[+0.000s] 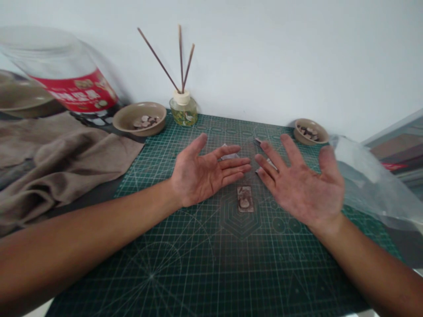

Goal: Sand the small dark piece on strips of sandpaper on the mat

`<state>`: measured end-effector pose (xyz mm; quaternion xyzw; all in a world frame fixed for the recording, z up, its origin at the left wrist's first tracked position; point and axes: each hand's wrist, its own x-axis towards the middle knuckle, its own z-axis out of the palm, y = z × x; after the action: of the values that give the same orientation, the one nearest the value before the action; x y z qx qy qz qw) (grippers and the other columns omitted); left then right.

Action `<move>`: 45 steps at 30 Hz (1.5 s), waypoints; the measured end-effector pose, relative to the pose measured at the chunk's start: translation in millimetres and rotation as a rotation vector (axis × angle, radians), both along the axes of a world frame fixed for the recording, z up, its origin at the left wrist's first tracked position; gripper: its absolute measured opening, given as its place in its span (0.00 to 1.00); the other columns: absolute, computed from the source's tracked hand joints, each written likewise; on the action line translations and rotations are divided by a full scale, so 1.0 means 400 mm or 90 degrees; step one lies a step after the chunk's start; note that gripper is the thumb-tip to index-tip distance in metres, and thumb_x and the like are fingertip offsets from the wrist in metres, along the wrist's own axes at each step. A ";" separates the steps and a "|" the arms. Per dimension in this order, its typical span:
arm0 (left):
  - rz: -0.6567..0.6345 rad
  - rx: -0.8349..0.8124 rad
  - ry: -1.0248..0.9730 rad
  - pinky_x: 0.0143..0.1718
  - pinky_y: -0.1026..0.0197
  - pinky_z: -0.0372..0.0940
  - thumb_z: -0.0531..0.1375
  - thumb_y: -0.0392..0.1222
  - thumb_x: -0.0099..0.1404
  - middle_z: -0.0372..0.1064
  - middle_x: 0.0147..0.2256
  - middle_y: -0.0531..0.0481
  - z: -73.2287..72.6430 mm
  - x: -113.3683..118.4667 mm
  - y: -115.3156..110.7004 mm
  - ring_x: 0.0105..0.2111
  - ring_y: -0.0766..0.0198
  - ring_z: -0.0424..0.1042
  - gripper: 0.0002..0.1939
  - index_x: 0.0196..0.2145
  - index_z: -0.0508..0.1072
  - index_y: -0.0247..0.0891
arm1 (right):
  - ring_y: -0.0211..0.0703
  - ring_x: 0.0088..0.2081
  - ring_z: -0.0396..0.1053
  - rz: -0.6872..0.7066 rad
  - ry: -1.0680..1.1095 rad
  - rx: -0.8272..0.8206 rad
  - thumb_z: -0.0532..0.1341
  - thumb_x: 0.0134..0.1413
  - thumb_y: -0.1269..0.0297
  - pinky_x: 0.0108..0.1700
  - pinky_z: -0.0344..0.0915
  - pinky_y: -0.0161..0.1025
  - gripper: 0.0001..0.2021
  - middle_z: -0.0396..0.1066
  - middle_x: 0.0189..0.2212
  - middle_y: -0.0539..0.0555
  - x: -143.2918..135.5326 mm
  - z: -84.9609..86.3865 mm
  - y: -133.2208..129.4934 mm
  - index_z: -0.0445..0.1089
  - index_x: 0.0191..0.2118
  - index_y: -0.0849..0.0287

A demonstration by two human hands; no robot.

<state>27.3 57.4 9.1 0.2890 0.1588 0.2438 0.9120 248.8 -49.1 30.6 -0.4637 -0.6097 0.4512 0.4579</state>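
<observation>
Two forearms (pixel 109 224) were stretched over one mat (pixel 185 273), left hand (pixel 201 176) and right hand (pixel 307 189) held open. One tile (pixel 245 199) was seen on it, between them. Three bowls (pixel 142 133), one jar (pixel 79 94), three sticks (pixel 158 60) were counted.

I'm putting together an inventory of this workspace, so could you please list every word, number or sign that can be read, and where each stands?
"味坚果": white characters on the red label of the large jar, slightly blurred; the character before them is unclear.
Red patch at the right edge: too blurred to read.
Small rectangular piece and cutting mat: no legible text.
</observation>
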 end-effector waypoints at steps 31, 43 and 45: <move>-0.010 1.257 0.561 0.60 0.45 0.59 0.60 0.47 0.63 0.71 0.50 0.41 -0.006 -0.010 -0.095 0.54 0.48 0.66 0.18 0.48 0.72 0.35 | 0.48 0.44 0.71 0.214 -0.613 0.339 0.56 0.68 0.67 0.48 0.69 0.48 0.07 0.75 0.45 0.57 -0.018 -0.064 -0.016 0.72 0.45 0.59; -0.034 1.258 0.568 0.61 0.45 0.57 0.59 0.48 0.64 0.64 0.56 0.40 -0.018 -0.016 -0.097 0.57 0.47 0.62 0.18 0.48 0.69 0.35 | 0.48 0.43 0.74 0.218 -0.640 0.318 0.56 0.68 0.68 0.44 0.68 0.46 0.07 0.76 0.46 0.54 -0.014 -0.054 -0.018 0.71 0.45 0.56; -0.035 1.257 0.569 0.62 0.44 0.56 0.59 0.48 0.64 0.64 0.57 0.40 -0.021 -0.017 -0.097 0.57 0.47 0.62 0.19 0.49 0.68 0.35 | 0.50 0.43 0.73 0.184 -0.668 0.316 0.57 0.67 0.69 0.43 0.68 0.47 0.07 0.75 0.46 0.56 -0.015 -0.057 -0.011 0.71 0.45 0.57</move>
<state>20.3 18.6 0.8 0.9618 0.2037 0.1162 0.1415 242.6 -53.6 7.7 -0.4164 -0.8984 0.0636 0.1242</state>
